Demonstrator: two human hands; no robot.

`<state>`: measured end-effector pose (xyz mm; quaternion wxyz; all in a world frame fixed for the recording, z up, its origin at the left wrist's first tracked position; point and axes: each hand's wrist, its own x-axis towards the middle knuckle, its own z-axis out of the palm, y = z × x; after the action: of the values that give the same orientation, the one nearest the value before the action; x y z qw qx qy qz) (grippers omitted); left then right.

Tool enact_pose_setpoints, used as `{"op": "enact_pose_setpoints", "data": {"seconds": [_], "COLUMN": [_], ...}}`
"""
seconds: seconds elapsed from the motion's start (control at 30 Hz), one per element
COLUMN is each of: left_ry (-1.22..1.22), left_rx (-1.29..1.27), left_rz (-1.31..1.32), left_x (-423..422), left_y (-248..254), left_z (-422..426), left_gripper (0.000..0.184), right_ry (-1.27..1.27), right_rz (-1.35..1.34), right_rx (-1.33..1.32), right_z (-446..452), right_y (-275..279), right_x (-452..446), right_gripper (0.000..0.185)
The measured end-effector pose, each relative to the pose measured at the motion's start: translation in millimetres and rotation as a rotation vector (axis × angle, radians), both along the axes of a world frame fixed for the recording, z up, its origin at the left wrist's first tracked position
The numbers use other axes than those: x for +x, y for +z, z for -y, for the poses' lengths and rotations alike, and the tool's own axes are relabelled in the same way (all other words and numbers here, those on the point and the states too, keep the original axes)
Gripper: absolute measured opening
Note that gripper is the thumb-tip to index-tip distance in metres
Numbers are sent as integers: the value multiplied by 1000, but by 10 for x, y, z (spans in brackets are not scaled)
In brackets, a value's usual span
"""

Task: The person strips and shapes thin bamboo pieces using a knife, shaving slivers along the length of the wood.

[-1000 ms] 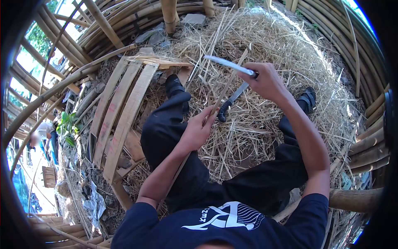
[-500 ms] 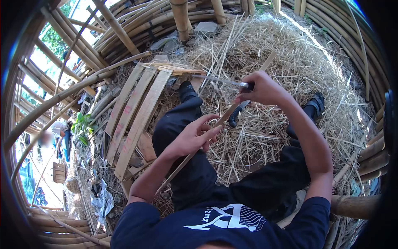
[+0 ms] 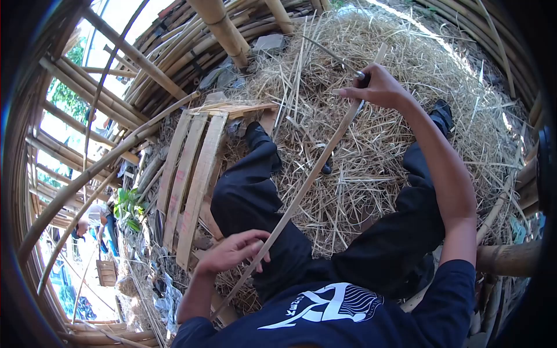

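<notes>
A long, thin bamboo strip (image 3: 313, 176) slants from beside my left forearm up past my right hand. My left hand (image 3: 237, 252) is loosely curled around its lower part, fingers bent. My right hand (image 3: 380, 87) is closed on a knife (image 3: 361, 75), whose thin blade points up and to the left. That hand also overlaps the strip's upper part, its thumb stretched across; whether it grips the strip too is hidden. Behind the strip, a black-handled tool (image 3: 326, 167) lies on the straw between my legs, mostly covered.
Dry straw (image 3: 371, 191) covers the ground around my legs. On the left leans a slatted wooden pallet (image 3: 200, 180). Bamboo poles (image 3: 220, 29) form walls on several sides, and a thick bamboo pole (image 3: 507, 259) lies by my right elbow. Another person (image 3: 101, 223) bends over beyond the left frame.
My left hand has moved down and left along the strip, toward my lap. My right hand has risen with the knife, whose blade now tilts more steeply upward. More of the strip shows between them.
</notes>
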<state>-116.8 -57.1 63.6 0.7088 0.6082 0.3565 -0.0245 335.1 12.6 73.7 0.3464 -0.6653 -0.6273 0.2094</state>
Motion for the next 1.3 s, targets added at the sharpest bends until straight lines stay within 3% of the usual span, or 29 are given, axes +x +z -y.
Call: {"op": "enact_pose_setpoints", "data": {"seconds": [0.1, 0.23, 0.3, 0.37, 0.5, 0.57, 0.7, 0.83, 0.87, 1.03, 1.1, 1.3], "left_ry": [-41, 48, 93, 214, 282, 291, 288, 281, 274, 296, 289, 311], "left_rx": [-180, -223, -127, -188, -87, -54, 14, 57, 56, 16, 10, -25], "left_rz": [-21, -60, -61, -30, -35, -21, -32, 0, 30, 114, 127, 166], "left_x": [37, 180, 249, 295, 448, 524, 683, 866, 901, 1138, 1228, 1357], "left_y": [-80, -172, -261, -370, -464, -468, -403, -333, -327, -226, -230, -378], "left_z": [41, 193, 278, 311, 325, 275, 126, -39, -87, -246, -262, -255], "left_gripper": [37, 28, 26, 25, 28, 28, 27, 27, 28, 31, 28, 27], "right_ry": [-76, -138, -200, -267, -315, -358, -510, -556, -563, -546, -432, -405], "right_rz": [-21, -7, 83, 174, 276, 294, 253, 279, 135, 70, -222, -533], "right_rx": [13, 128, 95, 74, 99, 264, 245, 267, 148, 113, 168, 190], "right_z": [-32, -78, -80, -106, -130, -159, -141, -150, -163, -240, -283, -510], "right_y": [-38, -243, -284, -292, -380, -420, -274, -175, -126, -87, -108, -243], "right_x": [80, 211, 259, 249, 223, 208, 23, -56, -68, -164, -182, -155], "right_gripper": [48, 46, 48, 50, 34, 30, 31, 45, 43, 46, 43, 32]}}
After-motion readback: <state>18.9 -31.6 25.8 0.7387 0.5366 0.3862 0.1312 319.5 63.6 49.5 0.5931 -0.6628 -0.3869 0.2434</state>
